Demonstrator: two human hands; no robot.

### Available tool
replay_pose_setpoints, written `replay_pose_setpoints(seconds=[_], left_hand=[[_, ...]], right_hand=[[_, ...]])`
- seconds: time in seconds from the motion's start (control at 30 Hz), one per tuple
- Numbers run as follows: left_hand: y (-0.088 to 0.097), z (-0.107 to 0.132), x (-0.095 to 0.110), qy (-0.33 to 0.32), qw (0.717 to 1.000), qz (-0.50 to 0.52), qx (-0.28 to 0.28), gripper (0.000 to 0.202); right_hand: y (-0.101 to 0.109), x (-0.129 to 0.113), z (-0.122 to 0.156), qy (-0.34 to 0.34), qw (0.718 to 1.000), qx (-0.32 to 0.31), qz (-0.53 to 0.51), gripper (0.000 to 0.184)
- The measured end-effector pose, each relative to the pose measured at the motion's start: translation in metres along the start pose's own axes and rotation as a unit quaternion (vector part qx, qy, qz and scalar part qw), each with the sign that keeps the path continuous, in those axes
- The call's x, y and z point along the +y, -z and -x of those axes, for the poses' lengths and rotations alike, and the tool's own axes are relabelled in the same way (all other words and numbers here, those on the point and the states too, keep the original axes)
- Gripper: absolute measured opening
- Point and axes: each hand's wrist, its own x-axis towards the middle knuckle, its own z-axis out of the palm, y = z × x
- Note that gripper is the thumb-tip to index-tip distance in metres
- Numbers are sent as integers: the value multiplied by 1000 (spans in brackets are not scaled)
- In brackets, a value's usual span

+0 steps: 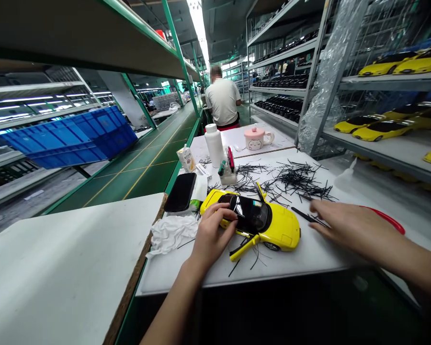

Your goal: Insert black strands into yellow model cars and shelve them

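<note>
A yellow model car (282, 225) with a black roof stands on the white work surface (187, 268), its nose to the right and both doors swung out. My left hand (213, 230) is on its near rear side, fingers curled over the roof edge and thumb close to the near window. My right hand (335, 220) is right of the car, thumb and forefinger apart around a slim black tool (301, 214) that looks like tweezers. Whether the fingers press on it is unclear. Many thin black strips (298, 179) lie scattered behind the car.
Left of the car lie crumpled tissue (172, 233) and a phone (180, 191). A white bottle (214, 146), pen holder (228, 175) and pink-lidded mug (255, 138) stand behind. A red loop handle (386, 218) lies right. Shelves (384, 139) hold yellow cars; a person (222, 100) sits ahead.
</note>
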Motion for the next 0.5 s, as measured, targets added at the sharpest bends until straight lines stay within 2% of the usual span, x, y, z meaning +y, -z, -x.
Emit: replay_pose_setpoints(seconds=[0.03, 0.1, 0.13, 0.2, 0.3, 0.4, 0.47, 0.5], left_hand=[[0, 0, 0, 1, 1000, 4, 2, 7], [-1, 0, 1, 1, 1000, 10, 8, 7], [-1, 1, 1, 0, 1000, 12, 12, 7], [-1, 3, 1, 1, 1000, 18, 22, 7], [-2, 8, 1, 7, 999, 31, 31, 6], [-3, 10, 1, 13, 998, 42, 33, 5], [-3, 11, 1, 14, 998, 47, 31, 4], [-3, 11, 1, 16, 998, 48, 28, 4]], right_hand=[[-4, 13, 5, -8, 999, -43, -1, 8], [-6, 31, 11, 2, 995, -91, -43, 8], [-3, 34, 12, 7, 993, -96, -66, 10], [11, 31, 9, 4, 994, -52, -96, 12], [39, 4, -1, -24, 984, 69, -163, 22], [53, -37, -12, -26, 930, 159, -332, 20], [51, -60, -16, 19, 901, 160, -402, 12], [48, -67, -18, 40, 897, 148, -414, 8]])
